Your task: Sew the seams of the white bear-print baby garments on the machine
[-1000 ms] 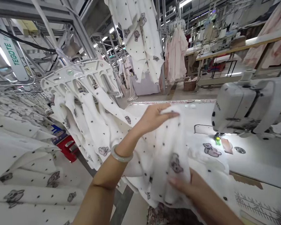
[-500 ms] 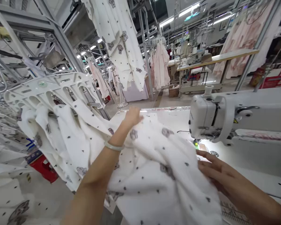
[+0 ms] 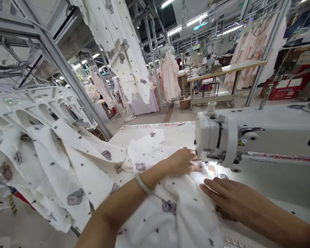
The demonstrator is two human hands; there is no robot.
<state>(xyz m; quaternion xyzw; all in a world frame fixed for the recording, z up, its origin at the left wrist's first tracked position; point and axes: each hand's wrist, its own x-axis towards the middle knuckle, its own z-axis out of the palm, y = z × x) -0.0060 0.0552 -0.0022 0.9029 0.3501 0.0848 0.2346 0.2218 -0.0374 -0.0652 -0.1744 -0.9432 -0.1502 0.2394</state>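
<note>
White garment fabric (image 3: 181, 203) printed with dots and grey bears lies bunched over the sewing table, running up to the sewing machine (image 3: 212, 137). Close to the lit needle area, my left hand (image 3: 181, 161) has its fingers bent down onto the fabric, gripping it; a pale bangle circles that wrist. My right hand (image 3: 229, 196) is right of the fabric, just in front of the needle area. Its fingers are stretched out, with the fingertips touching the fabric's edge; its thumb is hidden.
At left, a white hanger rack (image 3: 36, 103) carries several pieces of the same printed fabric. More printed fabric (image 3: 121, 51) hangs overhead. Metal posts (image 3: 69, 82) stand beside the table. Pink garments (image 3: 169, 74) and another worktable (image 3: 224, 70) are farther back.
My left hand has moved right and nearer, from the far side of the fabric to beside the needle area. My right hand stays near the fabric's edge. The view has shifted right.
</note>
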